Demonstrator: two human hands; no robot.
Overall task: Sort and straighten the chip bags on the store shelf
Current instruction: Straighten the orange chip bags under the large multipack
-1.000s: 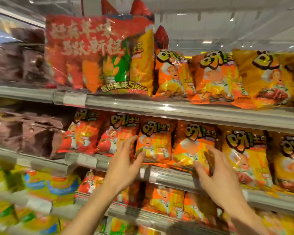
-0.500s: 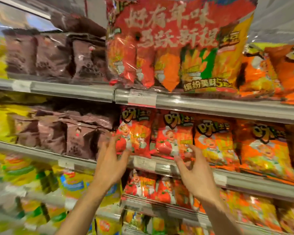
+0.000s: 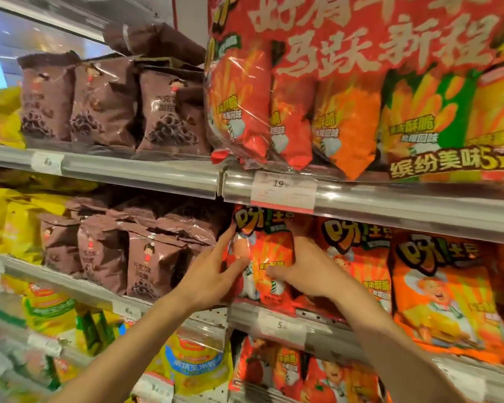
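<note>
Nearest to the camera, two bare forearms reach up from the bottom of the view toward the middle shelf. The left hand [image 3: 213, 274] lies with straight fingers against the left edge of the red chip bag [image 3: 262, 257], its index finger pointing up along the side of the bag and its thumb on the front. The right hand [image 3: 306, 271] presses on the right side of the same bag; its thumb lies on the front, and its fingers go behind the bag, so I cannot tell how much they curl. The bag stands at the left end of its row, just beside the brown bags [image 3: 146, 257] on its left and the orange chip bag [image 3: 358, 257] on its right.

The bag is thin and full of air, so I think a hard squeeze between both hands can crush the chips or wrinkle the front. If the left hand pushes too far to the left, the bag may lean on the brown bags and disturb that row. The bottom of the bag sits close to the shelf rail [image 3: 282, 324], so a pull toward the near side may bring it over the edge.

Farther up, the large multipack [image 3: 346, 97] hangs over the upper rail above the price tag [image 3: 282, 190]. A knock from a hand moving upward could shift it.
</note>
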